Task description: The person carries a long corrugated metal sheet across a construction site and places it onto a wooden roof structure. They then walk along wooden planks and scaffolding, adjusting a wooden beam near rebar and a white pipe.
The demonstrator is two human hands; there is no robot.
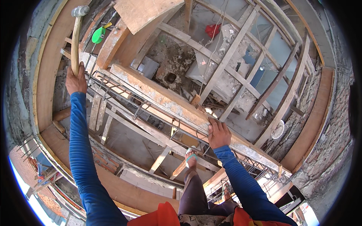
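My left hand (76, 79) is wrapped round the wooden handle of a hammer (76, 41), raised at the upper left with its metal head up. With bent fingers, my right hand (219, 132) grips the top edge of a long, plaster-stained formwork board (166, 98) that slants across the middle. Below that board runs a cage of steel rebar (139, 107), partly hidden by the wood. My sandalled foot (191, 158) rests on timber under the rebar, between my two arms.
Far below lies a rubble-strewn floor (177, 56) crossed by a lattice of timber beams (230, 56). A plywood sheet (145, 13) and a green tool (98, 34) lie at the upper left. A white bucket (278, 130) and rough brick wall (307, 109) stand at right.
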